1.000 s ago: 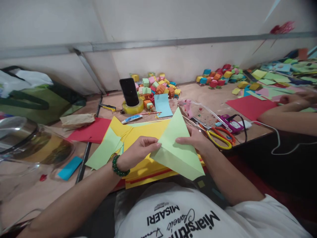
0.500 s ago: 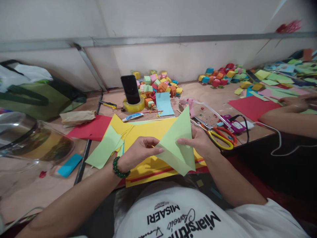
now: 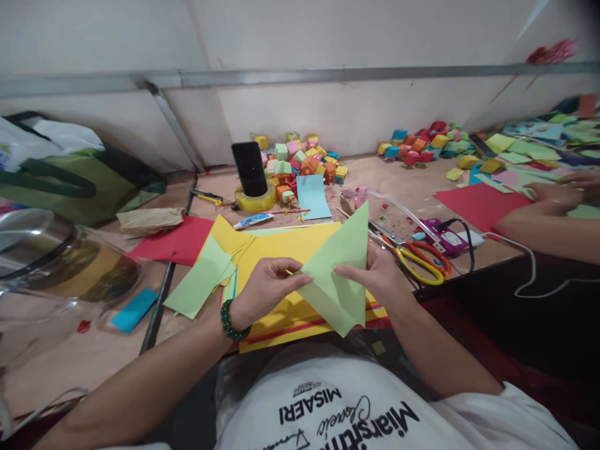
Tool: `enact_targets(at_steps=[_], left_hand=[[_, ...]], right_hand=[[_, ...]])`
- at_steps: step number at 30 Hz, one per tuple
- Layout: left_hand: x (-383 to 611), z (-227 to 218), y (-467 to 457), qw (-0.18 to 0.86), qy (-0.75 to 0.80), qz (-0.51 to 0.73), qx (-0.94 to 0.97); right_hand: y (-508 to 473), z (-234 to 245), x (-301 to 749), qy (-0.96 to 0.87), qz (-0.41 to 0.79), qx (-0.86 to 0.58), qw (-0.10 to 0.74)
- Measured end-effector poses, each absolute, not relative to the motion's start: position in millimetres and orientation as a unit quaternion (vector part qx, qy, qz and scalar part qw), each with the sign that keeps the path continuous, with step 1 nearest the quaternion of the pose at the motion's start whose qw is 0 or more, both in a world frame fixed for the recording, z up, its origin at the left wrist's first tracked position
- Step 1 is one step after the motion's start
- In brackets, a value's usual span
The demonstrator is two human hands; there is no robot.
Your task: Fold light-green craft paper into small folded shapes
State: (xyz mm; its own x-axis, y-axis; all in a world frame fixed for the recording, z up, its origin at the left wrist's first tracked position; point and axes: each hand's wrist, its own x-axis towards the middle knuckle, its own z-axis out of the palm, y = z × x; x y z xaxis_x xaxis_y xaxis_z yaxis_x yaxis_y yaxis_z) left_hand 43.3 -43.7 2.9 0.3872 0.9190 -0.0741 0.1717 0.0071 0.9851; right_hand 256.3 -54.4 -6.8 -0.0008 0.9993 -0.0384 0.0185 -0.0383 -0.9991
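A light green sheet of paper, folded across itself into a pointed shape, is held up between my hands. My left hand, with a green bead bracelet at the wrist, pinches its left corner between thumb and finger. My right hand grips the right side, thumb on the front and fingers hidden behind. Under the held paper lies a stack of yellow sheets with red edges showing. Loose light green paper rests left of the stack. Scissors with yellow handles lie just right of my right hand.
A phone leans upright on a roll of yellow tape. Behind it are piled colourful paper cubes. At left stand a glass pot and a green bag. A co-worker's arm reaches in from the right.
The left thumb and fingers have shifted slightly right along the green paper's corner, and the paper is turned a little. Both hands keep their hold. The whole view has drifted slightly.
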Motion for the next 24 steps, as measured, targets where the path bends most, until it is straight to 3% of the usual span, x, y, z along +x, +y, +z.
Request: enact_targets(at_steps=[24], left_hand=[[42, 2, -47, 0.535, 0.443, 0.322, 0.643]], right_hand=[[-57, -19, 258, -0.494, 0.505, -0.506, 0.494]])
